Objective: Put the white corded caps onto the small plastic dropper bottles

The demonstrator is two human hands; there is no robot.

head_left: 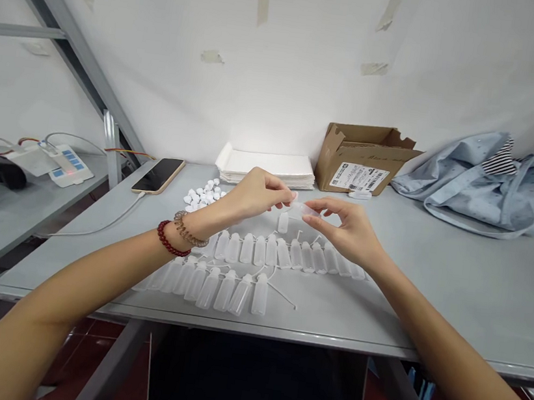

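Note:
A small translucent plastic bottle (299, 209) is held tilted above the table between both hands. My right hand (345, 227) grips its body between thumb and fingers. At the bottle's neck end, my left hand (262, 193) is closed in a pinch; a bit of white shows at the fingertips, too small to make out fully. Just below stands or lies another bottle (283, 222). Two rows of similar bottles, the back row (260, 250) and the front row (225, 291), lie beneath my hands, some with thin bent white tubes. White caps (197, 197) are heaped beside my left wrist.
White flat sheets or envelopes (271, 166) are stacked against the wall. An open cardboard box (363, 163) and a light blue cloth bag (476, 181) stand at the back right. A phone (158, 176) on a cable and a power strip (70, 167) are left.

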